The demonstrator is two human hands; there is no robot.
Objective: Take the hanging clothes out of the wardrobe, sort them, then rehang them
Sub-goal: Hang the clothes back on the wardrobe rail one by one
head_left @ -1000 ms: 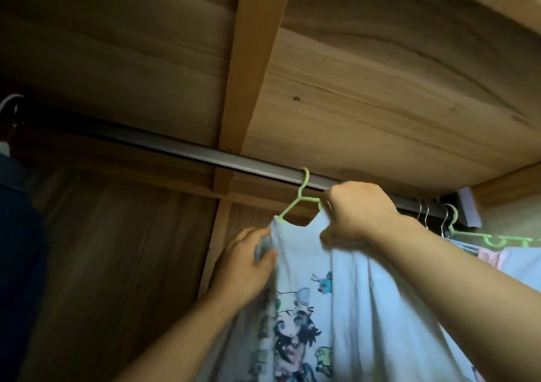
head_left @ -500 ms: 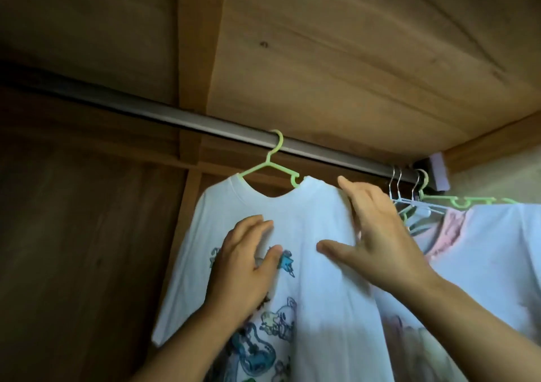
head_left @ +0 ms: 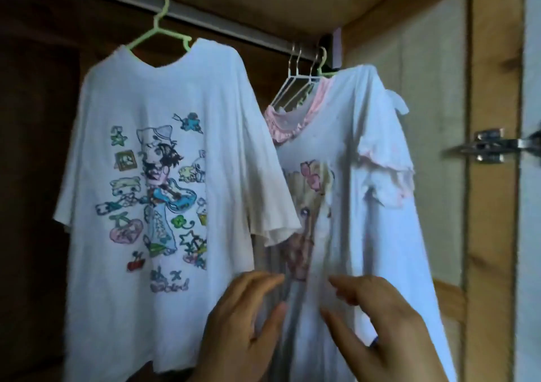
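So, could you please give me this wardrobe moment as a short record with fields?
rail: metal rail running under the wooden top
left garment: white cartoon-print T-shirt on a green hanger
right garment: white top with pink frills, hung at the rail's right end
spare hangers: white hangers between the two garments
left hand: left hand open, fingers near the T-shirt's hem
right hand: right hand open, in front of the frilled top
door hardware: metal hinge on the right

Two white printed shirts hang on the rail
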